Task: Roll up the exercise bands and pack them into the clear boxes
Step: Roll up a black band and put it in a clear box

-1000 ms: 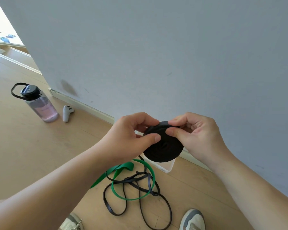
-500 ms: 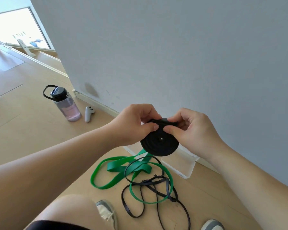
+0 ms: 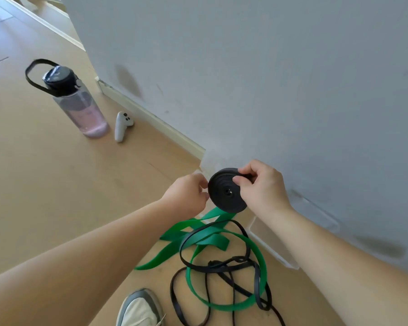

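Note:
A black exercise band rolled into a tight flat coil is held in the air in front of the wall. My right hand pinches the coil's upper right edge between thumb and fingers. My left hand touches the coil's left rim with curled fingertips. Below on the floor lie a wide green band, a thin green loop and thin black bands, tangled together. A clear box stands against the wall, partly behind my right forearm.
A pink-tinted water bottle with a black lid stands on the wooden floor at the left. A white controller lies beside it near the baseboard. My shoe shows at the bottom edge. The grey wall fills the right.
The view has swung down and right. The coil sits lower in the view. My left thumb has come off the coil's face, and the hand now touches only its left rim.

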